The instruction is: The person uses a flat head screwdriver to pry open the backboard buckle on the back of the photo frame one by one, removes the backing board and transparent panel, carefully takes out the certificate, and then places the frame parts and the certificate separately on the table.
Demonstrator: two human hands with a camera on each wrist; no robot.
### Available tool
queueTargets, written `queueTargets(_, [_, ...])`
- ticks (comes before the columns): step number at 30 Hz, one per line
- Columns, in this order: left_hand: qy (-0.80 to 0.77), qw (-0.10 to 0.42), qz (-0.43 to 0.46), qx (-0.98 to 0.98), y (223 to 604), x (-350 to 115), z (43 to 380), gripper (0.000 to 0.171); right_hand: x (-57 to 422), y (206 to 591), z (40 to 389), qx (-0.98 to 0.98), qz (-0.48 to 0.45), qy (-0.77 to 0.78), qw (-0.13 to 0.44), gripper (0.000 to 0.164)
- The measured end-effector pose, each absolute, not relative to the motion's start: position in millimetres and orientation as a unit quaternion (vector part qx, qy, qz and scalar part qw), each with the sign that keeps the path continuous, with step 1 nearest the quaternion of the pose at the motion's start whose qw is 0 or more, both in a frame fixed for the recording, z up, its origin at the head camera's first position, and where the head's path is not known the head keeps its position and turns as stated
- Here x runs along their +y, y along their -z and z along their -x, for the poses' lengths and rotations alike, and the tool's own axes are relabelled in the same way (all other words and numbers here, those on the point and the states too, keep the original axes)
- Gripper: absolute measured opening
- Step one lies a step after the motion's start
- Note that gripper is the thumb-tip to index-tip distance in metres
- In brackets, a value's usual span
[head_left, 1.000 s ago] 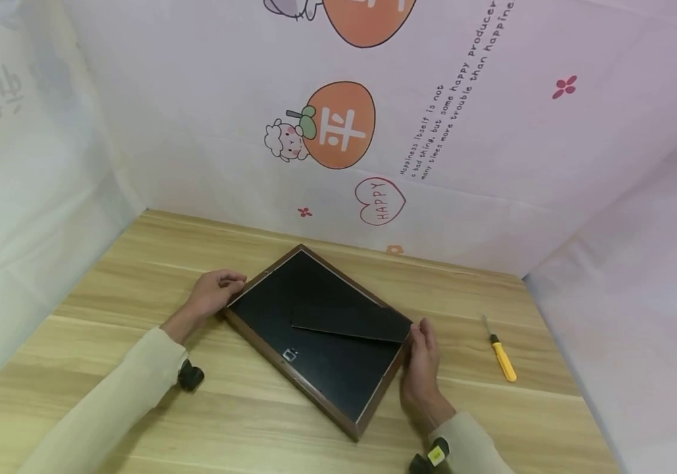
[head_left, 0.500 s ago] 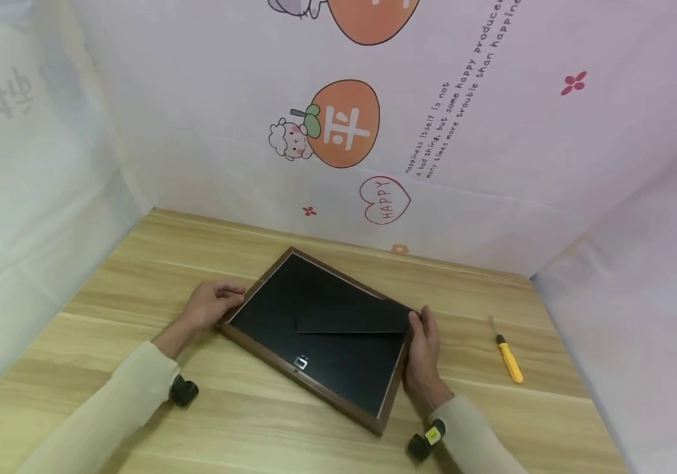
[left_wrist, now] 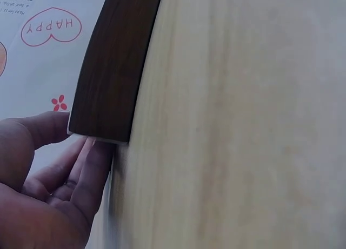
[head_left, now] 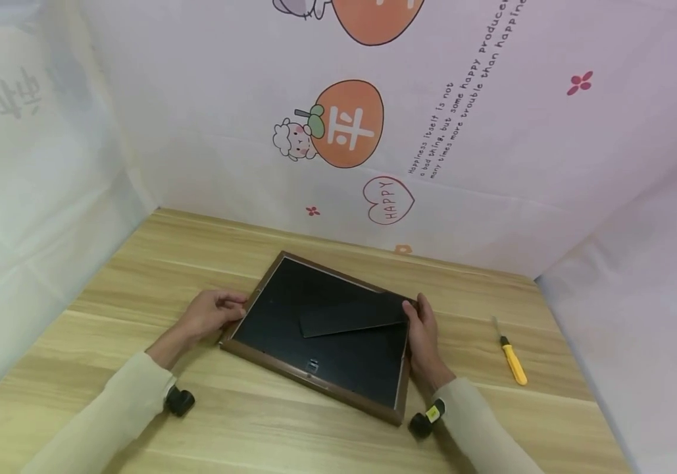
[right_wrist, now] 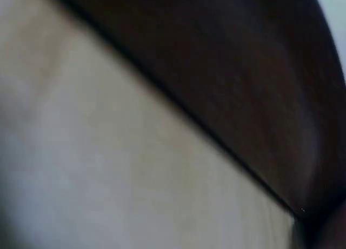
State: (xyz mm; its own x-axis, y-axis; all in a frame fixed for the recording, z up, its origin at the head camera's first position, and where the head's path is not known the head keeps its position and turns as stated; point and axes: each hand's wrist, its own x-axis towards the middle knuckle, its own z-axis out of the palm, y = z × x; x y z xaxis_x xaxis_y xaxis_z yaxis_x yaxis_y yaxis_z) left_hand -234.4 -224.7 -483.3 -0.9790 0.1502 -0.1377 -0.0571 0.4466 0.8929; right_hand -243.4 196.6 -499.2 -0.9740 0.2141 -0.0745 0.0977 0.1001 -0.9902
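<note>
A picture frame (head_left: 338, 289) with a brown wooden border lies back side up, its black backing and folded stand leg (head_left: 352, 324) showing. At its left edge my left hand (head_left: 210, 313) pinches the border, thumb on top and fingers at the side. The left wrist view shows those fingers (left_wrist: 89, 184) at the end of the brown border (left_wrist: 113, 65). My right hand (head_left: 424, 336) grips the right edge near the far corner, thumb over the rim. The right wrist view is blurred and filled mostly by the dark border (right_wrist: 216, 87).
A screwdriver (head_left: 514, 359) with a yellow handle lies on the wooden table (head_left: 492, 428), right of the right hand. Printed white cloth (head_left: 462, 224) hangs behind the table, and white sheets enclose both sides.
The picture frame has turned counterclockwise between both hands, its near corner swinging to the right. My left hand has come slightly nearer; the right hand has moved slightly away. The view has shifted a little.
</note>
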Motion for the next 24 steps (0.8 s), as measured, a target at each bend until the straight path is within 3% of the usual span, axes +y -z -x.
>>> queueTargets(24, [-0.569,0.153,0.007,0.808,481,-221,207,0.038,201,496,269,-0.814,0.058,-0.577,-0.009,0.069])
